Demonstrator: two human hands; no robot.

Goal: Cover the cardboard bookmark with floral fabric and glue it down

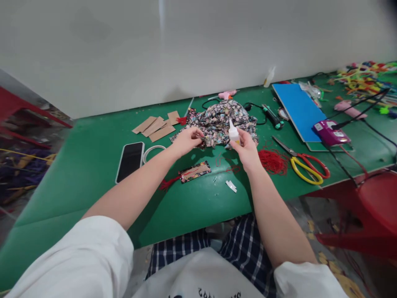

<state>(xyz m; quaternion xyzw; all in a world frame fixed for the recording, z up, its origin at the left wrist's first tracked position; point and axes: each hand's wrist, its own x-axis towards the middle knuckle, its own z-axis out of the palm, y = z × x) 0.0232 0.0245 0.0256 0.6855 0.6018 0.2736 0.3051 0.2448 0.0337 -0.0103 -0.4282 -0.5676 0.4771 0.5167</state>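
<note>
My right hand point(246, 149) is wrapped round a small white squeeze bottle point(233, 131) with a pointed nozzle, held upright. Beside it, my left hand point(189, 138) has its fingers pinched together at the edge of the crumpled floral fabric point(223, 116); what lies between them is dark and too small to make out. Below the hands, a card strip point(196, 171) edged in floral fabric lies flat, with a red tassel point(169, 183) at its left end. Loose red thread point(234, 168) trails over the table to its right.
Cardboard pieces point(155, 127), a phone point(130, 161) and a white cable point(151, 151) lie to the left. On the right are a red thread bundle point(273, 161), scissors point(302, 161), a craft knife point(273, 116), a blue board point(299, 109) and a purple device point(331, 132). A pink glue gun point(227, 95) lies behind.
</note>
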